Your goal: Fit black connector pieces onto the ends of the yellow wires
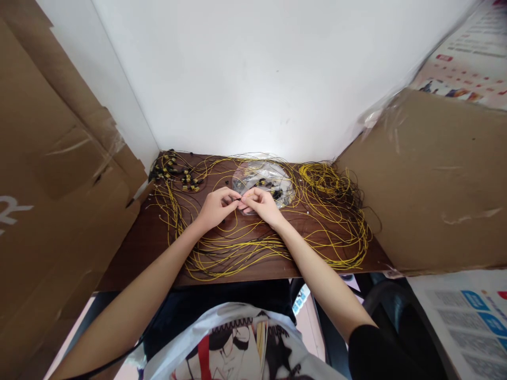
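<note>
My left hand (219, 208) and my right hand (262, 205) meet above the middle of the brown table. Both are closed in a pinch, fingertip to fingertip, around a small black piece (238, 199) that looks like a wire connector. Fingers cover most of it. A thin yellow wire hangs down just under the left fingertips. Right behind the hands lies a clear plastic bag (253, 174) with several black and yellow small parts (273, 189) on or in it. Long yellow and black wires (237, 250) loop across the table in front of my wrists.
A heap of black and yellow connectors (174, 171) sits at the back left. Coiled yellow wire (327, 179) is piled at the back right. Cardboard walls (435, 184) flank the table (134, 253), and a white panel (253, 79) closes the back. A pen (138, 193) sticks out at the left cardboard.
</note>
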### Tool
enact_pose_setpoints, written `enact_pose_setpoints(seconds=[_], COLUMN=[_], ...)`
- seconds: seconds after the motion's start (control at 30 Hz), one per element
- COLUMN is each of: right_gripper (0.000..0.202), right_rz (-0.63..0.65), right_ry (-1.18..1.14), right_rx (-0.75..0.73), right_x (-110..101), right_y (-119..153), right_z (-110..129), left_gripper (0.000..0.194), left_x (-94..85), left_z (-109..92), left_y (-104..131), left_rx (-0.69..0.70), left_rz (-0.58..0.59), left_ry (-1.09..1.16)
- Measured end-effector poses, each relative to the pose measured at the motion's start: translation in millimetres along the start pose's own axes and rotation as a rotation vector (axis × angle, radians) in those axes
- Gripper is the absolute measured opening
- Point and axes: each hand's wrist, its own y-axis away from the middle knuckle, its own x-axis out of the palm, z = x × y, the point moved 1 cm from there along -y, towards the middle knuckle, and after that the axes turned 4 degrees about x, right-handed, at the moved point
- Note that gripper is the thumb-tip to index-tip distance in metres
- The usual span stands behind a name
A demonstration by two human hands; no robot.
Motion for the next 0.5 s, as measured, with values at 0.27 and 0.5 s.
enact_pose_setpoints(seconds=[0.27,0.5], right_gripper=[0.039,0.039], right_rz=[0.003,0.005], right_ry=[0.006,0.01], right_rx=[-0.003,-0.007], right_x=[-0.4,-0.1], right_y=[-0.3,0.3], right_z=[-0.4,-0.1], left_gripper=[0.018,0.018], left_x=[0.6,0.2], left_z=[0.9,-0.9], left_y=[-0.1,0.0], left_rx=[0.001,-0.004], left_rz=[-0.004,0.005], left_ry=[0.007,-0.007])
